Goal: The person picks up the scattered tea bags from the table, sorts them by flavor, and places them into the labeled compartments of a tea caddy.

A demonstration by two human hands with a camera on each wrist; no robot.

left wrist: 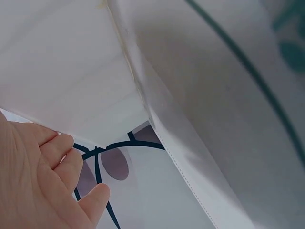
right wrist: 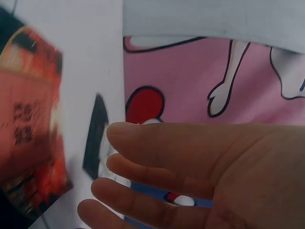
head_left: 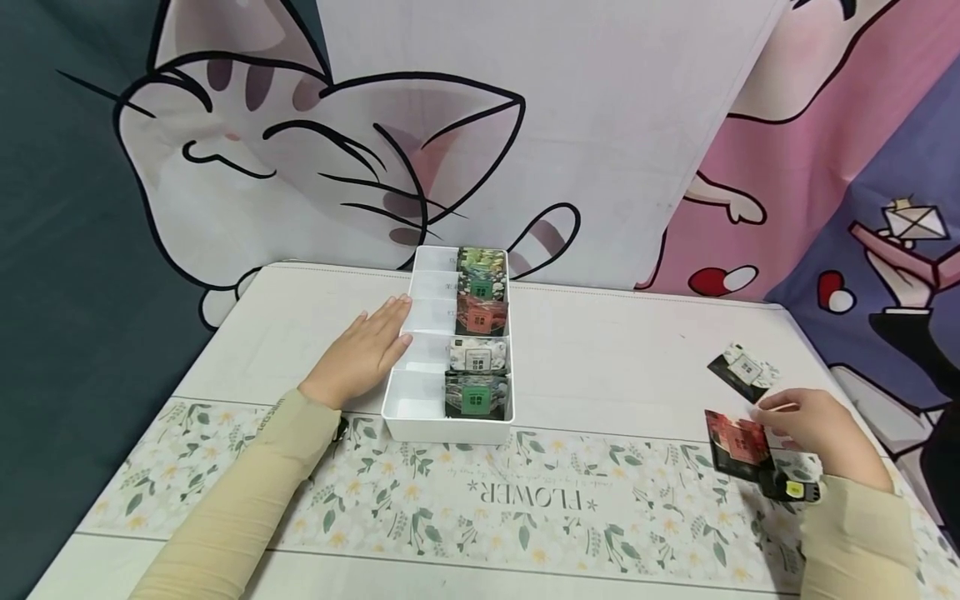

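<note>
A white compartment box point(head_left: 450, 430) stands on the table, with flat printed sachets in its right half. My left hand point(head_left: 362, 354) lies along the box's left wall with its fingers extended; in the left wrist view the fingers point(left wrist: 64, 143) are beside the white wall. My right hand point(head_left: 813, 425) is at the table's right side, beside a red-and-black sachet point(head_left: 741, 443). In the right wrist view its loosely extended fingers point(right wrist: 138, 198) hold nothing, and the red sachet point(right wrist: 28, 124) lies apart from them. A black-and-white sachet point(head_left: 746, 371) lies just beyond.
In the box, green sachets point(head_left: 480, 285), red sachets point(head_left: 482, 317), white sachets point(head_left: 478, 357) and dark green sachets point(head_left: 476, 398) fill separate rows. A floral tablecloth band point(head_left: 525, 500) crosses the table. A cartoon cloth point(head_left: 615, 125) hangs behind. A black item with a yellow label point(head_left: 795, 490) is by my right wrist.
</note>
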